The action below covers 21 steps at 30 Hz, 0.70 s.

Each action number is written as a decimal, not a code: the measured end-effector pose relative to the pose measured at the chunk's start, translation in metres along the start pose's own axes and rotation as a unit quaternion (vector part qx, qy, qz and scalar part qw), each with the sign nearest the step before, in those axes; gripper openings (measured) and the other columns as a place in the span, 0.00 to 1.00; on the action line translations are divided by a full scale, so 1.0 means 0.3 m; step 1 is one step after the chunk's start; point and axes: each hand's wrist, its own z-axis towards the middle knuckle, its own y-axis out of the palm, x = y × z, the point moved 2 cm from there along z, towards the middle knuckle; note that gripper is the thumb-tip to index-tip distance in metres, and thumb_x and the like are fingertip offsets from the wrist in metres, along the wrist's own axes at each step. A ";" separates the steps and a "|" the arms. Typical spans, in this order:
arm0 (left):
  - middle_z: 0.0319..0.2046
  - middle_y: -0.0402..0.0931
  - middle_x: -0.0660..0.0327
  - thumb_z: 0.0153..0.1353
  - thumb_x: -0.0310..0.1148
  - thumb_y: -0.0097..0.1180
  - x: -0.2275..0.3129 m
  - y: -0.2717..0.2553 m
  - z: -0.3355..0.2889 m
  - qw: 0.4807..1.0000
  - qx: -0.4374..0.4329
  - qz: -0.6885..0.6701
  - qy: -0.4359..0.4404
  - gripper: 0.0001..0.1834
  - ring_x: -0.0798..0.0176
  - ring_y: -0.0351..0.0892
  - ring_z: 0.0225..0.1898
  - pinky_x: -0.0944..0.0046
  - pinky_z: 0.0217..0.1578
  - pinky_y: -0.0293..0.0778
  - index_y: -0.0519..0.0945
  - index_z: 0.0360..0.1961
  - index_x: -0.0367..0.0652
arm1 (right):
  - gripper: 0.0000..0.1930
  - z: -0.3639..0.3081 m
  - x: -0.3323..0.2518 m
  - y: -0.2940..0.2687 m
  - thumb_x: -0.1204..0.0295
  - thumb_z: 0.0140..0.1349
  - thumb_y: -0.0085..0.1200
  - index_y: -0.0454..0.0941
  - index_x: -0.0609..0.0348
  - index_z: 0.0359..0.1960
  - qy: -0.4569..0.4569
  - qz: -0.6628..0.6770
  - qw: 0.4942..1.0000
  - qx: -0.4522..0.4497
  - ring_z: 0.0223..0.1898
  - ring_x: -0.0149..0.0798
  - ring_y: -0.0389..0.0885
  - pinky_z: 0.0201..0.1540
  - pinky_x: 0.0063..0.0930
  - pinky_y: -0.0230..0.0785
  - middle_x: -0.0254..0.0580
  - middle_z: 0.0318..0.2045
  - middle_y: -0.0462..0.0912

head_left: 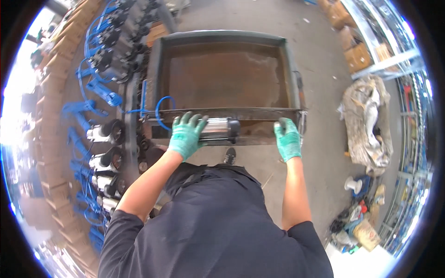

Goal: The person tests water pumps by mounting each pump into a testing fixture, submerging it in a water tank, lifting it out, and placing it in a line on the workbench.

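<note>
My left hand (185, 136), in a green glove, is closed around the left end of a silver cylindrical pump (217, 129) with a black end. The pump lies sideways over the near ledge of a large metal tank (222, 34); whether it rests there is unclear. A blue cable (159, 113) loops up beside my left fingers. Brownish liquid (227, 76) stands in the tank. At the ledge's right end, my right hand (288, 138), also green-gloved, is apart from the pump. Its fingers are loosely bent near the rail, with nothing visible in them.
On the left stand several similar silver-and-black units (107, 133) with blue cables, beside a row of brown cartons (54, 106). To the right, a crumpled sack (366, 123) lies on the floor near a white spool (353, 185) and metal shelving (387, 65) with cardboard boxes.
</note>
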 end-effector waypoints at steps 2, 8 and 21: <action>0.68 0.67 0.58 0.47 0.53 0.75 0.006 0.006 0.003 1.000 -0.011 0.015 -0.008 0.52 0.43 0.60 0.72 0.33 0.69 0.55 0.66 0.73 0.55 | 0.30 -0.031 -0.245 0.020 0.47 0.69 0.56 0.76 0.60 0.59 -0.071 0.049 0.987 -0.133 0.57 0.60 0.80 0.61 0.48 0.73 0.59 0.57 0.81; 0.73 0.62 0.55 0.52 0.50 0.73 -0.030 -0.023 -0.008 0.998 -0.052 -0.029 -0.004 0.52 0.43 0.57 0.75 0.33 0.72 0.53 0.62 0.76 0.53 | 0.26 -0.009 -0.481 0.182 0.61 0.64 0.56 0.73 0.60 0.61 -0.111 -0.125 0.951 -0.258 0.49 0.64 0.84 0.53 0.52 0.78 0.66 0.48 0.82; 0.35 0.84 0.50 0.73 0.53 0.49 -0.165 -0.304 0.008 0.963 0.055 -0.249 0.088 0.24 0.40 0.82 0.43 0.46 0.49 0.75 0.84 0.43 0.41 | 0.16 0.104 0.092 0.206 0.73 0.65 0.53 0.78 0.51 0.55 -0.121 -0.036 0.990 -0.069 0.43 0.64 0.85 0.45 0.53 0.78 0.59 0.51 0.81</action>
